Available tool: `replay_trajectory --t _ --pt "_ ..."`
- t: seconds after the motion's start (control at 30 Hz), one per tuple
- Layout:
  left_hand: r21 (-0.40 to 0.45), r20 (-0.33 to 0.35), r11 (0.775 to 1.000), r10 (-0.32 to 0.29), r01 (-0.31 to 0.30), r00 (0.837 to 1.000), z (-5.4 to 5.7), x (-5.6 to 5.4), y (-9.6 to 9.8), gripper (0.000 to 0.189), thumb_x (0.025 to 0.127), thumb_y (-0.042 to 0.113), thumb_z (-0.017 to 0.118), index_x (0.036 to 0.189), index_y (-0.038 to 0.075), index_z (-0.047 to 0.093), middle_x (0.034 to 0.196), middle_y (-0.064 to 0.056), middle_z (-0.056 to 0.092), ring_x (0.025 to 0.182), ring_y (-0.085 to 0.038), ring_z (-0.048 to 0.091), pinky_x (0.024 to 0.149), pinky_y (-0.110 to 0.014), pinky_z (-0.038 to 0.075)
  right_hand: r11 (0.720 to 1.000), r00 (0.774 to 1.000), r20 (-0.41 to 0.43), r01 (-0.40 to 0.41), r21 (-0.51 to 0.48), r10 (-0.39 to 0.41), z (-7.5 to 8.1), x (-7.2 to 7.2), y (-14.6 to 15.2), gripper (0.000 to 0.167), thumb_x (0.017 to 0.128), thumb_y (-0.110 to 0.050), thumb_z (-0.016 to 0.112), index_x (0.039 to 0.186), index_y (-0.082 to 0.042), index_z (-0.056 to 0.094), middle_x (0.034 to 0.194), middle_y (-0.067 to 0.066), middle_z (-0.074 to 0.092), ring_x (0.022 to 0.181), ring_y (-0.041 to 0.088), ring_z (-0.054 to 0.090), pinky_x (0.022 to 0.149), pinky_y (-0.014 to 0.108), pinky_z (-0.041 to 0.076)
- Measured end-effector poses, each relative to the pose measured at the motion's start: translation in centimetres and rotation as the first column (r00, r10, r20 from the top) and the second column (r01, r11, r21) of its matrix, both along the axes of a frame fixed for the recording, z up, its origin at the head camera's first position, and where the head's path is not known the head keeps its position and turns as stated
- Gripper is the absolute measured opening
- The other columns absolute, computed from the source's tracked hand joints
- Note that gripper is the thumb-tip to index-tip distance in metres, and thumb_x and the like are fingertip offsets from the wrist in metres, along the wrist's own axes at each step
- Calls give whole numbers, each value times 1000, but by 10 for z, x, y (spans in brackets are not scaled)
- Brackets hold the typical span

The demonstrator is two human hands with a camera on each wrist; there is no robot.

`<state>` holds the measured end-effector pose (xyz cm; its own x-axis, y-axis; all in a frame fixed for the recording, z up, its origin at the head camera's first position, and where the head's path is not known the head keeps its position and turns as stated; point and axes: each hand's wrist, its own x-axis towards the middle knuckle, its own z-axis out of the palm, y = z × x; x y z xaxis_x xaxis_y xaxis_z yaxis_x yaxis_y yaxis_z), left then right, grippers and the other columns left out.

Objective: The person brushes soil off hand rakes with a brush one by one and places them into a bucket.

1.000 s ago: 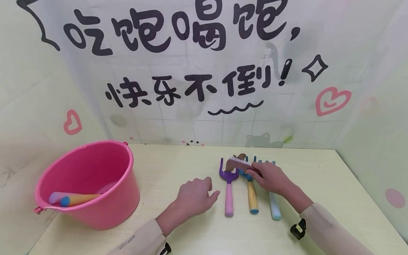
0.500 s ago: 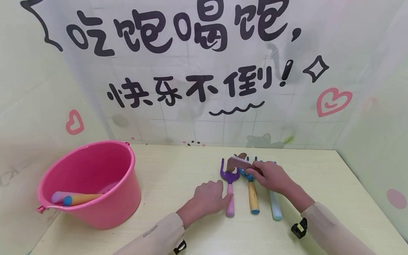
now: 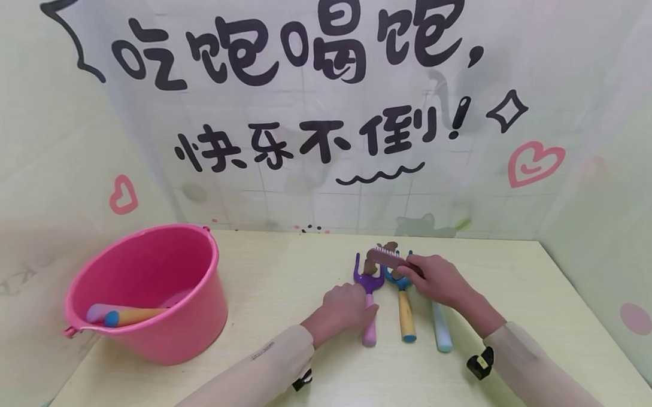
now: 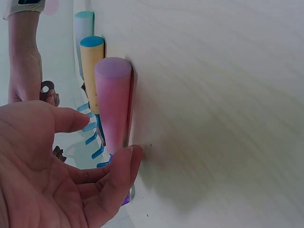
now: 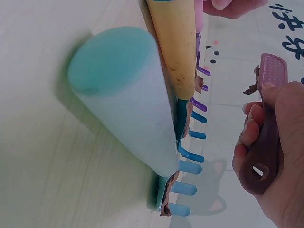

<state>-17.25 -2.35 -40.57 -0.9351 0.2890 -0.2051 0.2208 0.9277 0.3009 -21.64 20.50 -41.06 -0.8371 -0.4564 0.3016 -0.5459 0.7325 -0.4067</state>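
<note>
My right hand [image 3: 442,283] holds a brown brush [image 3: 384,256] by its handle, white bristles facing up and away, above the heads of the hand rakes. My left hand [image 3: 343,310] is at the handle of the purple rake [image 3: 369,335]; in the left wrist view its pink handle [image 4: 113,99] lies between thumb and bent fingers, the thumb apart from it. Beside it lie a blue rake with a yellow handle [image 3: 407,317] and a light-blue rake with a pale handle [image 3: 441,331], its head hidden by my right hand. Brown scraps [image 3: 370,267] cling among the tines.
A pink bucket [image 3: 200,315] stands at the left of the table [image 3: 274,259]. Two tool handles [image 3: 138,316], one lilac and one yellow with a blue end, lean inside it. Printed sheets form walls at the back and both sides.
My left hand has moved right, from beside the purple rake onto its handle. The right hand stays over the rake heads with the brush, nearly still.
</note>
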Motion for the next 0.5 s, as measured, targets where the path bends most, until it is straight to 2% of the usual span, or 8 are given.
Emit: replay_trajectory --t 0.27,0.5 --pt "-39 35 999 1 0 999 -5 -10 13 47 99 49 61 67 14 60 62 -2 53 55 -17 53 50 -29 40 1000 1000 14 20 -5 -20 0 1 0 26 105 -23 59 82 -15 51 60 -7 41 51 10 40 49 29 34" --pt "-134 12 991 -17 19 1000 -10 -19 22 49 99 53 60 69 14 61 70 -3 57 63 -18 55 54 -30 45 1000 999 20 30 4 -30 -1 0 0 29 104 -25 60 79 -16 50 60 -7 41 50 10 40 49 30 35"
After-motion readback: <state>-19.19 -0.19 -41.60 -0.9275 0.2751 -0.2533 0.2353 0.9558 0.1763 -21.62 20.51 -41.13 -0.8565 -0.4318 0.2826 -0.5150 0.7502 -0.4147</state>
